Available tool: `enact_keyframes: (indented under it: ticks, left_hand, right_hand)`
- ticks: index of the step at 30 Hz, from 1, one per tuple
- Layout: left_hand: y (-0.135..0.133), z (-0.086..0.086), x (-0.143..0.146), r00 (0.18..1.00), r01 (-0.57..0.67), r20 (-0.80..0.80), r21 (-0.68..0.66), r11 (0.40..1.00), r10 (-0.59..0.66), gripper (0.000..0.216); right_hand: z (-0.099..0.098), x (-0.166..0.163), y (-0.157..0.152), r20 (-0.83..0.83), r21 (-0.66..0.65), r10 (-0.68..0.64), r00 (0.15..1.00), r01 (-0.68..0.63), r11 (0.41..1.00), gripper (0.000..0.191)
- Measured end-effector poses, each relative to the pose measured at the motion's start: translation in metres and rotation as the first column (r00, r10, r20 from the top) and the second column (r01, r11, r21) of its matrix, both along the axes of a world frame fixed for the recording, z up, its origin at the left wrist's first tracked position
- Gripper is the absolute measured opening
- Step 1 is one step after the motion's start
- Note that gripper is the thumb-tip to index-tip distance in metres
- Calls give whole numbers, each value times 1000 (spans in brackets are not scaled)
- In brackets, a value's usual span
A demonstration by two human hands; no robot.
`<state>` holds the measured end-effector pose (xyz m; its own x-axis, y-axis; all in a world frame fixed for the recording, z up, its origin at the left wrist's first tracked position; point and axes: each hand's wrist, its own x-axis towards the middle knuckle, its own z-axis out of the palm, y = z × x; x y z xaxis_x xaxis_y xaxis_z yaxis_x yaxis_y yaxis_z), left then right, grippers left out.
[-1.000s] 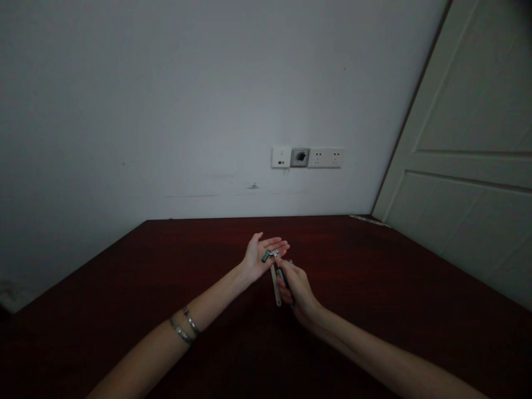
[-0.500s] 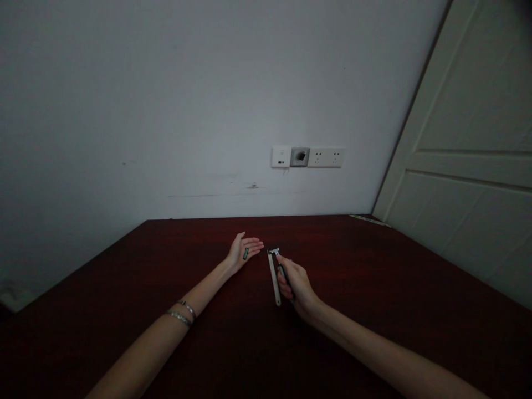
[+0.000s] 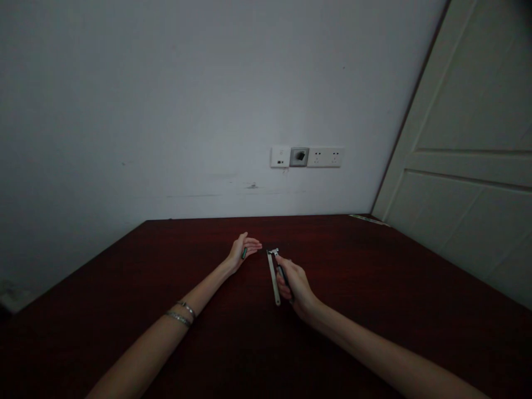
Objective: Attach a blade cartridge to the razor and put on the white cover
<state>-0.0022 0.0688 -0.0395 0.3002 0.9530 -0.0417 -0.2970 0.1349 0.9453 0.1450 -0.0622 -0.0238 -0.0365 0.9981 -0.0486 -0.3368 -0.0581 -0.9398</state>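
Observation:
My left hand is open on its side, the fingers stretched out toward the right. Against its palm rests a small dark green, bar-shaped piece; its kind is too small to tell. My right hand is closed around the dark handle of a tool with a silver metal head. Beside that handle runs a long pale strip with a hole at its near end. The strip's far end meets or lies right by the metal head; I cannot tell whether they are joined.
Both forearms rest over a dark red-brown wooden table. Behind it stands a white wall with sockets and a small grey plate. A pale panelled door is at the right. A thin strip lies at the far right corner.
My left hand has tilted slightly, so the green piece in its palm looks narrower. My right hand and the tool have hardly moved.

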Motion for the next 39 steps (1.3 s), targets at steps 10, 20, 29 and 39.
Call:
enact_keyframes:
  ticks: [10,20,29,39]
  left_hand:
    - [2,-3,1,998,-32,-59,52,998,35,43]
    - [-3,8,3,988,-148,-21,121,982,151,34]
    - [-4,42,-9,968,-175,-123,288,941,218,22]
    - [-28,69,-24,833,179,-514,601,779,205,7]
  right_hand:
    - [-1,0,0,-29,-8,12,1000,-12,1000,40]
    - [-2,7,12,-92,7,22,996,-22,1000,35]
    - [10,20,24,-27,205,-37,999,41,978,32]
    - [28,20,16,202,443,-78,976,-20,896,19]
